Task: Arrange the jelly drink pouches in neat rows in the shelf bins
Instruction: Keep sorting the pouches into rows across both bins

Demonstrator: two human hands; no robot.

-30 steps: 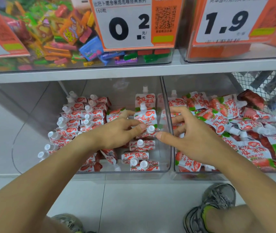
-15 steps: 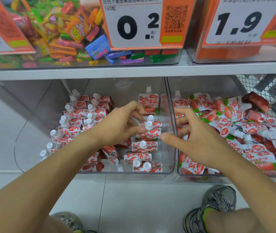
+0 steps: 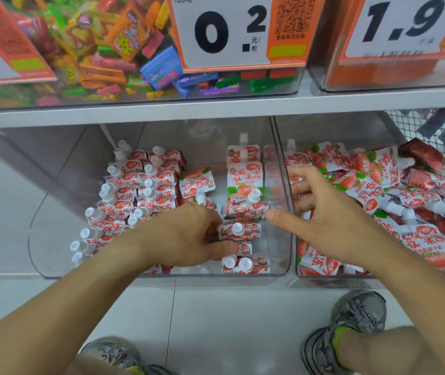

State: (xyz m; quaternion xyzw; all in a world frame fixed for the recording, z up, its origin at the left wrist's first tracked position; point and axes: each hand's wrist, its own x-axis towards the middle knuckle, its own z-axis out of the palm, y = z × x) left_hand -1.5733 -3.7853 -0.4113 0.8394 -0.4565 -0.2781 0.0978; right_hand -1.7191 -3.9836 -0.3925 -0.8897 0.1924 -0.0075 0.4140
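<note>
- Head view: the jelly drink pouches (image 3: 245, 180) lay in two clear bins on the lower shelf (image 3: 162, 115), beneath the upper shelf's candy bin (image 3: 107, 58).
- In the left bin (image 3: 53, 239), pouches stood in three rows running from the shelf's front edge to its back, long axes upright and white caps up; the two left rows were tightly packed, too many to count surely.
- The right row showed about six pouches, the rear ones leaning back with faces showing.
- One loose pouch (image 3: 197, 182) lay upside down between the rows.
- The right bin (image 3: 291, 255) held a jumbled heap (image 3: 373, 180) pointing every way.
- The left hand (image 3: 186, 236) curled round pouches near the front of the right row, thumb pressed on one.
- The right hand (image 3: 332, 220) hovered over the divider between the bins, fingers spread and holding nothing.
</note>
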